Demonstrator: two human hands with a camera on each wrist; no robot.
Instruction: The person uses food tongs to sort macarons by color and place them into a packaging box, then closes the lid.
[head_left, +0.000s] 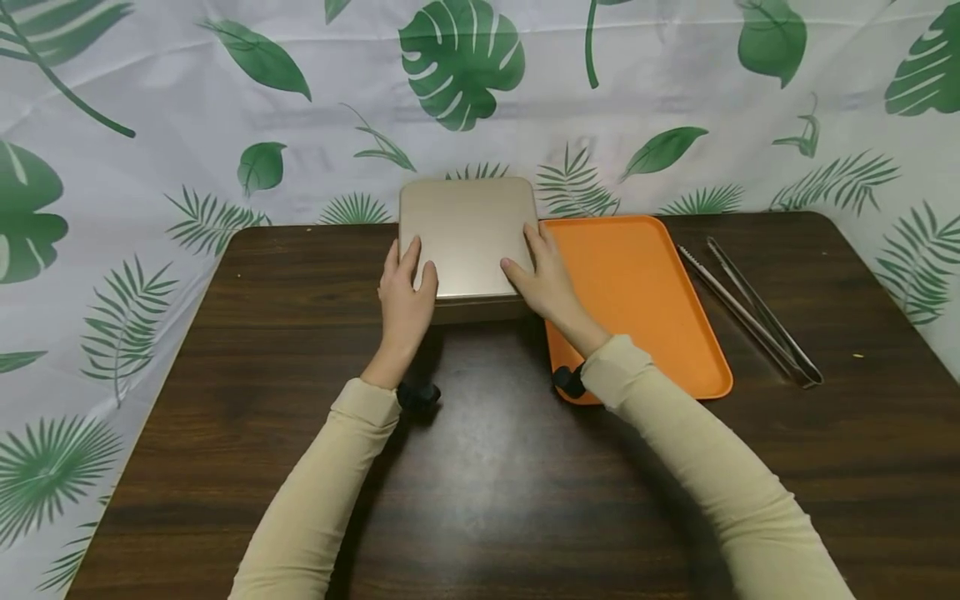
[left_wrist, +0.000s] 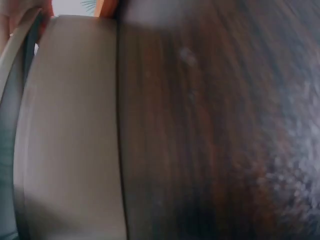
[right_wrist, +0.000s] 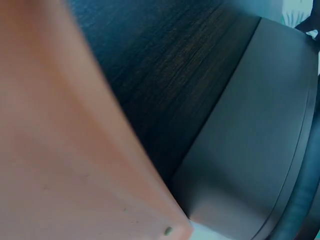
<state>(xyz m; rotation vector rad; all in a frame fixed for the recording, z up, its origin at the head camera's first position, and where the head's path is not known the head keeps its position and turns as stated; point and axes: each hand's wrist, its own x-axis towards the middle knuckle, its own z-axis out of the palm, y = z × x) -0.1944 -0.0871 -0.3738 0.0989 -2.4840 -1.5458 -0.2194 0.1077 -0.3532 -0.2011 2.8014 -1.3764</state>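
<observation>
A gold-coloured metal tin (head_left: 480,312) stands at the back of the table, its rectangular lid (head_left: 468,237) facing up. My left hand (head_left: 407,304) holds the lid by its left side, fingers along the edge and thumb near the front left corner. On the opposite side, my right hand (head_left: 551,283) grips the right edge, thumb lying on the top face. Along the upper rim of the tin wall (left_wrist: 70,125) in the left wrist view, a dark gap separates it from the lid. The inside of the tin is hidden from the head view.
An orange tray (head_left: 630,292) lies right beside the tin, partly under my right forearm. Metal tongs (head_left: 750,312) rest to the right of the tray. A leaf-patterned cloth (head_left: 315,125) hangs behind the dark wooden table (head_left: 247,400).
</observation>
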